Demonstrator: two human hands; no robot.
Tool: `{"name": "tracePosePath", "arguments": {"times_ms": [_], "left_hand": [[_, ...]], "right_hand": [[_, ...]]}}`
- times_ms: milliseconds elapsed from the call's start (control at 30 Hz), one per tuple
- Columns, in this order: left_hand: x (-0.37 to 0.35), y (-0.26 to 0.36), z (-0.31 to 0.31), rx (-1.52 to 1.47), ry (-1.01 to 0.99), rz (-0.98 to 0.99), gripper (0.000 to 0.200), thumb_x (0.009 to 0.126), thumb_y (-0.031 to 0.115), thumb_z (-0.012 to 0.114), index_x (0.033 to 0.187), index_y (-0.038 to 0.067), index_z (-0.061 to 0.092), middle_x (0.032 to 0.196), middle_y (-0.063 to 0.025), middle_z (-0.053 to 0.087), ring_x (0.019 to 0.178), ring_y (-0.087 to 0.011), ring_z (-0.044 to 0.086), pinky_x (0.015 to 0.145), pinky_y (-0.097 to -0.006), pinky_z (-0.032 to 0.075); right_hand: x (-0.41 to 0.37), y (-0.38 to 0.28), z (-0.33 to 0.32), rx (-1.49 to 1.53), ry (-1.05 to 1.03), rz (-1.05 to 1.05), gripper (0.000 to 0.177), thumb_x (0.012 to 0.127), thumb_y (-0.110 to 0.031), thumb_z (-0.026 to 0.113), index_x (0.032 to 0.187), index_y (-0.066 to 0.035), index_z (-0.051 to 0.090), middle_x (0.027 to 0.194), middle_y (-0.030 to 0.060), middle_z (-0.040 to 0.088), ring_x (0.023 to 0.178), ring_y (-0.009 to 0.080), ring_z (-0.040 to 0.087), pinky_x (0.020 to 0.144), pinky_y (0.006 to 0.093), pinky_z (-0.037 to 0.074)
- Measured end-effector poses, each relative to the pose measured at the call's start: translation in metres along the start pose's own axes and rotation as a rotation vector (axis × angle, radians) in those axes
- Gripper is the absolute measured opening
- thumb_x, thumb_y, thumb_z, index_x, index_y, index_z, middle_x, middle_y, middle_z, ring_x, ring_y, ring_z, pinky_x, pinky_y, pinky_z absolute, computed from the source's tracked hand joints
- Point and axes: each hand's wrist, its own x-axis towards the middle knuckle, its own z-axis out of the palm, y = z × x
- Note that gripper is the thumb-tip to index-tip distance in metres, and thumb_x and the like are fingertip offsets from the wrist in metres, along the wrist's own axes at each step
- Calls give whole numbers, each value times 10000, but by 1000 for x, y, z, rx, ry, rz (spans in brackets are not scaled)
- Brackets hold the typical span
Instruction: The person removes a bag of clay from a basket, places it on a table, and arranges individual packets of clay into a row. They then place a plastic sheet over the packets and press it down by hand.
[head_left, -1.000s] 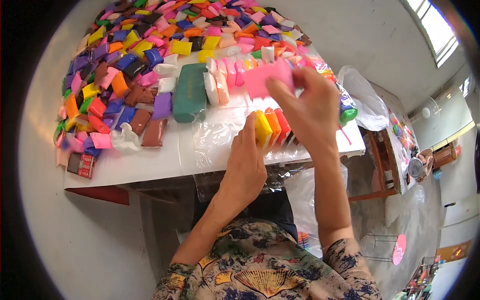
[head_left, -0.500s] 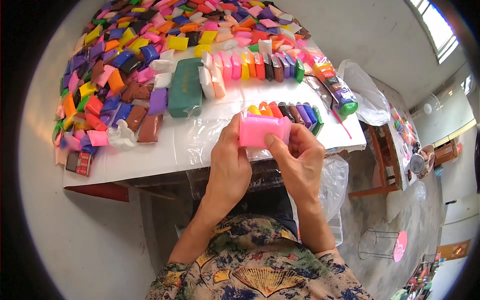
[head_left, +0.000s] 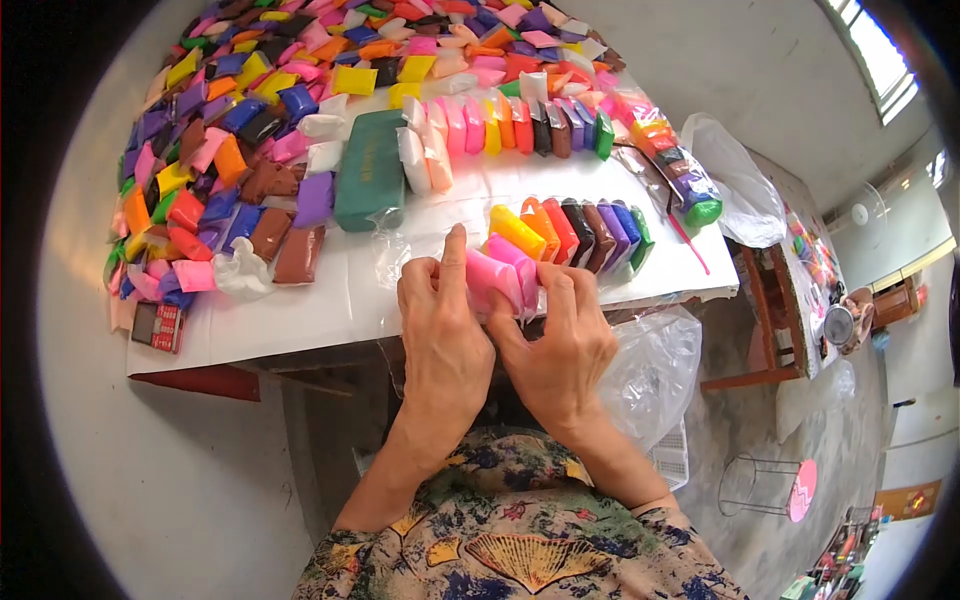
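Note:
Two pink packets stand side by side at the near end of a row of coloured packets, close to the table's front edge. My left hand is against their left side, index finger pointing forward and the other fingers curled. From the right, my right hand grips them, thumb at the near face and fingers over the far edge. Behind them the row continues with a yellow packet, then orange, red, black, brown, purple, blue and green ones. Clear plastic film lies to the left of the row.
A second packet row stands farther back beside a green box. A large heap of packets covers the table's left and back. A filled clear bag, a red-tipped stick and a calculator-like object lie near the edges.
Both hands have lowered the held pink packet to the table at the row's near end, where two pink packets now show. My left index finger has straightened.

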Motion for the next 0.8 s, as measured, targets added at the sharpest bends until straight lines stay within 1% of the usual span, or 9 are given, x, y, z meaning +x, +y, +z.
{"name": "tracePosePath", "arguments": {"times_ms": [100,167,267,367,400,467,567,667,800], "left_hand": [[-2,-2,0,-48,24,-28,442,911,-36,462,1352,-53,476,1060,-214,533,949,-352,553,841,-417,466],[-4,-6,3,-95,70,-36,413,924,-29,442,1335,-52,479,1086,-219,554,983,-351,570,872,-410,470],[-8,-10,0,-127,26,-91,359,931,-29,409,1274,-60,510,1126,-234,583,1011,-343,594,911,-400,471],[-5,-11,-4,-225,-49,-143,408,878,-53,426,1277,-93,499,1190,-281,561,1123,-432,534,967,-463,439],[-5,-12,-3,-211,-40,-123,410,897,-37,413,1294,-87,501,1215,-274,565,1135,-408,549,989,-442,434],[-6,-15,-1,-183,-19,-84,416,936,-5,388,1329,-77,507,1265,-260,575,1159,-362,580,1032,-401,425],[-1,-10,-7,-169,-103,-90,458,937,3,380,1379,-78,468,1331,-267,541,1254,-368,528,1086,-406,380],[3,-12,-2,-89,-106,-25,490,885,-30,426,1369,-109,444,1302,-287,534,1221,-434,501,1069,-473,378],[8,-12,-7,-152,-141,-75,488,898,-8,438,1375,-109,437,1338,-288,513,1265,-430,475,1099,-469,356]], "right_hand": [[-2,-9,2,-52,-39,69,394,743,-203,817,1046,-35,630,922,132,605,716,303,636,566,388,502],[-2,-11,9,-70,-4,68,419,749,-218,816,1066,-28,616,910,135,600,716,308,638,572,387,504],[-2,-11,28,-122,-19,79,432,768,-230,788,1080,-2,593,863,130,578,708,297,638,564,377,509],[-5,-10,38,-118,-48,103,435,782,-238,771,1084,7,577,835,131,572,690,296,637,554,372,508],[-5,-10,39,-106,-54,112,436,785,-241,770,1086,6,573,831,133,575,684,299,637,552,371,506],[-4,-11,25,-34,-55,86,416,796,-239,760,1077,3,572,830,136,580,670,300,633,549,370,504],[-7,-12,16,9,-87,80,377,816,-209,755,1088,-11,586,872,134,625,710,302,649,581,366,505],[-5,-9,21,-39,-134,85,326,836,-171,739,1089,-20,599,890,124,655,737,291,666,600,358,509],[-3,-11,19,-4,-139,102,243,856,-141,716,1049,-29,620,854,108,656,710,276,666,586,368,504]]}}
